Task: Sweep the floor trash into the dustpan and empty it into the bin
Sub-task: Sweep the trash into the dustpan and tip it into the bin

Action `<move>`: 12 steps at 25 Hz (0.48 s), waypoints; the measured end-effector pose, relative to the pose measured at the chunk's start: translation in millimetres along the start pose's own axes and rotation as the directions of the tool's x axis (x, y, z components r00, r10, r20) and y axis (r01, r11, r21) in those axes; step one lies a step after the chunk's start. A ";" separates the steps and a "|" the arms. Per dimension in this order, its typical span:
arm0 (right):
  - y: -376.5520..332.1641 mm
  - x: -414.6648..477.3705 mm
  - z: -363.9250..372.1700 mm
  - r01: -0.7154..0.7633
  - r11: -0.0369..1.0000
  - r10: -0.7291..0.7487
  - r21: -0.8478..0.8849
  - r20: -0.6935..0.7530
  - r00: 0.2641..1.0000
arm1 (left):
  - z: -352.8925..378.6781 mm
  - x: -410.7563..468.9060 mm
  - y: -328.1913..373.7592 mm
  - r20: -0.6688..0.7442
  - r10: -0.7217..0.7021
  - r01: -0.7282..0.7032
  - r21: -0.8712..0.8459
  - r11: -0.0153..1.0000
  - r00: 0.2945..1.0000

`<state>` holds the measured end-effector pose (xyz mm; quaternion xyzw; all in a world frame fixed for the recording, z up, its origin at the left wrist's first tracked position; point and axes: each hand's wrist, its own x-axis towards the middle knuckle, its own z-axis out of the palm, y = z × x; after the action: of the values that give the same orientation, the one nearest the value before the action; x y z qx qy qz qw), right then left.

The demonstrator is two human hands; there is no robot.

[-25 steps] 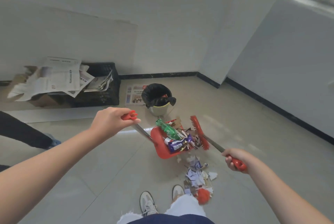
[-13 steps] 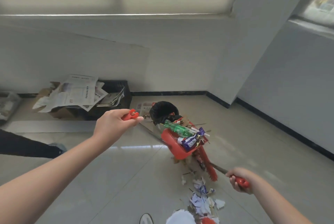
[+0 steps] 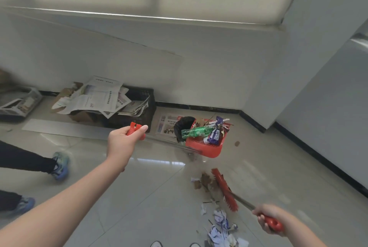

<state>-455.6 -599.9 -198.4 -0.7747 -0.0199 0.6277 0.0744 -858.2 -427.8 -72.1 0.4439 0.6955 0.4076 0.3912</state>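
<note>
Left hand grips loaded red dustpan handle, raised beside black-lined bin; right hand grips broom handle

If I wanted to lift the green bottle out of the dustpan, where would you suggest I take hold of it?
Around its left half, coming from above, I think. The green bottle lies on its side atop the load in the red dustpan, its left end jutting past the rim, free of clutter; wrappers crowd its right end.
</note>
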 end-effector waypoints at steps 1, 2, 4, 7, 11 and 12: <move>-2.4 -1.5 1.8 0.001 1.000 -0.001 -0.012 0.000 1.000 | 4.3 5.6 -5.4 -0.027 -0.050 0.050 -0.014 0.999 0.998; -4.8 -3.0 3.1 0.005 1.000 -0.005 -0.025 -0.001 1.000 | 8.4 11.7 -10.3 -0.057 -0.103 0.101 -0.025 0.995 0.993; -9.7 -5.7 5.0 0.008 0.998 -0.008 -0.062 0.002 1.000 | 16.3 23.3 -20.1 -0.091 -0.190 0.186 -0.049 0.981 0.978; -17.5 -6.7 6.7 0.041 0.991 -0.044 -0.129 -0.023 0.999 | 28.1 38.2 -30.1 -0.103 -0.287 0.278 -0.091 0.956 0.952; -25.7 -0.7 13.8 0.090 0.976 -0.102 -0.201 -0.052 0.993 | 40.1 57.4 -38.0 -0.116 -0.388 0.370 -0.155 0.916 0.914; -26.5 2.0 15.8 0.088 0.972 -0.104 -0.220 -0.060 0.993 | 41.4 62.5 -39.3 -0.120 -0.415 0.392 -0.179 0.902 0.902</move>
<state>-468.9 -572.0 -199.8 -0.7982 -0.1230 0.5894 0.0204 -851.2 -370.9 -134.4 0.2258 0.7681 0.4022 0.4442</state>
